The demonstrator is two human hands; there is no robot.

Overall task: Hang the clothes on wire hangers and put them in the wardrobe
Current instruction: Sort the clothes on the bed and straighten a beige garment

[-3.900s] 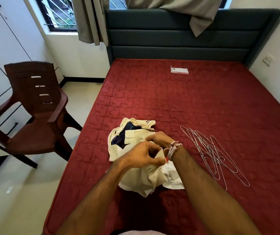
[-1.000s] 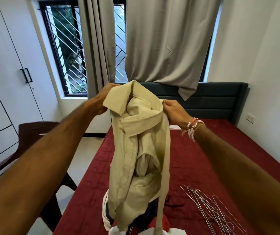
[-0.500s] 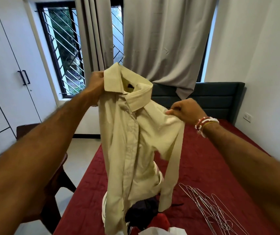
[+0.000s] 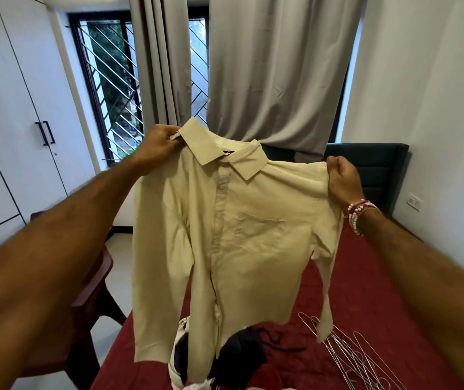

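A cream long-sleeved shirt (image 4: pixel 233 232) hangs spread out in the air in front of me, buttoned front facing me. My left hand (image 4: pixel 159 143) pinches it at the collar's left end. My right hand (image 4: pixel 343 180) grips its right shoulder seam. Below the shirt a small heap of other clothes (image 4: pixel 242 358), dark and red, lies on the red mattress (image 4: pixel 365 291). Several wire hangers (image 4: pixel 357 358) lie in a loose pile on the mattress at the lower right. The white wardrobe (image 4: pixel 14 108) with black handles stands shut on the left.
A brown plastic chair (image 4: pixel 95 280) stands between the bed and the wardrobe on the left. Behind the shirt are a barred window (image 4: pixel 107 88), grey curtains (image 4: pixel 278 71) and the dark headboard (image 4: pixel 377 170). A white wall with a socket runs along the right.
The shirt was lifted off the bed and shaken open. Since half a second ago my right hand moved right along the shoulder, so the shirt now hangs flat and wide.
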